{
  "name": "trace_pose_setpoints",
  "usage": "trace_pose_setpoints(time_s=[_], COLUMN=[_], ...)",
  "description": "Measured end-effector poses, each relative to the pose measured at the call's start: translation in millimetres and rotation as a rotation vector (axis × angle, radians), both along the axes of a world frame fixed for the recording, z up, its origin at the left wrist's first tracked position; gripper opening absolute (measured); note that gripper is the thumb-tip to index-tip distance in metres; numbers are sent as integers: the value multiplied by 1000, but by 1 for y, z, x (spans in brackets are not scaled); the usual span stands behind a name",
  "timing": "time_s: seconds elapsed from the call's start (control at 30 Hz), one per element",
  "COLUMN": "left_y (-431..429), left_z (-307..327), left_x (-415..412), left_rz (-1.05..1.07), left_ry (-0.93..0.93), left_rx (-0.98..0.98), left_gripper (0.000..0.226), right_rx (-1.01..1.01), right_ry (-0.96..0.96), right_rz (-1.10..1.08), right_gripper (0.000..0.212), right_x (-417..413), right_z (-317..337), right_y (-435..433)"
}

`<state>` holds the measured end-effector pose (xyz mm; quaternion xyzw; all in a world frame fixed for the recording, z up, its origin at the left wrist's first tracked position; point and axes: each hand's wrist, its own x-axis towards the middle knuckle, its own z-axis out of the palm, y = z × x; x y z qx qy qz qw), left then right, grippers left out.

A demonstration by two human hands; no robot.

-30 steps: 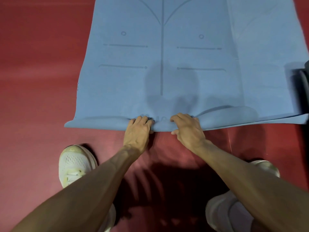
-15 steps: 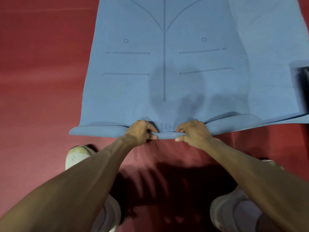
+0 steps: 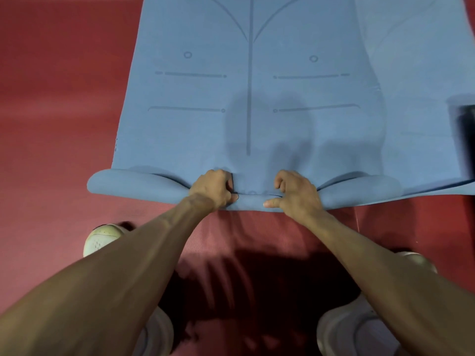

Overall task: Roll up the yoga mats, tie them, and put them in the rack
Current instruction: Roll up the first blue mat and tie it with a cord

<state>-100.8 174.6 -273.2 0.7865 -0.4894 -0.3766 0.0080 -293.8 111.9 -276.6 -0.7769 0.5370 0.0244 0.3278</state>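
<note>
Currently I see left hand (image 3: 214, 190) and right hand (image 3: 295, 194) both gripping the curled near edge of the blue rubber yoga mat (image 3: 249, 98), lower centre, on red floor (image 3: 51, 98).

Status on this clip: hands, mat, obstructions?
Left hand, right hand gripping blue yoga mat near-end roll. Barely started. Dark object on right edge.

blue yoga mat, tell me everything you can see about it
The blue yoga mat lies flat on the red floor, matte and foam-like, printed with darker alignment lines, a centre line and small circles. Its near end is curled into a loose first roll, fuller at both ends and pinched flat in the middle, where the left hand and right hand grip it. On its right side it meets another blue sheet.
</note>
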Motion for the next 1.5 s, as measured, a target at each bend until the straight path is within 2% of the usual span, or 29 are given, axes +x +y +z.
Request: trace_pose_setpoints(time_s=[0.17,0.23,0.33,0.43,0.5,0.63,0.77,0.87,0.97,1.03,1.07,1.17,1.23,1.3,1.5], left_y=[14,19,33,49,56,64,57,43,29,18,13,0,-5,-6,4], left_z=[-1,-4,-11,-19,-23,-24,-23,-15,-9,-6,-5,-3,-1,1,1], left_x=[-17,-18,-16,-10,-3,6,4,6,12,13,13,18,20,21,23], left_rz=[-86,-160,-284,-299,-311,-403,-461,-484,-421,-358,-334,-278,-219,-182,-172], left_ry=[-222,-288,-329,-311,-277,-247,-327,-378,-292,-226,-210,-193,-154,-113,-23], left_rx=[-234,-357,-530,-686,-724,-675,-623,-617,-544,-469,-436,-318,-262,-256,-300], left_gripper=[12,13,5,8,12,27,37,34,33,30,29,32,33,31,27], right_rx=[-93,-106,14,87,100,93,-13,-222,-573,-698,-706,-676,-647,-616,-531], right_ry=[-33,23,85,91,88,88,49,36,-4,-4,7,33,31,14,-137], right_rz=[-21,6,-16,-45,-39,-16,3,145,252,310,333,395,382,326,261], right_gripper=[37,37,41,41,40,40,38,31,27,11,14,42,48,45,16], right_x=[7,8,12,15,17,18,13,6,-5,-16,-21,-31,-31,-25,-10], right_z=[-5,-4,1,1,1,0,1,1,-5,-8,-9,-13,-16,-19,-16], right_y=[10,8,-4,-9,-11,-12,-8,0,17,24,27,28,26,23,-2])
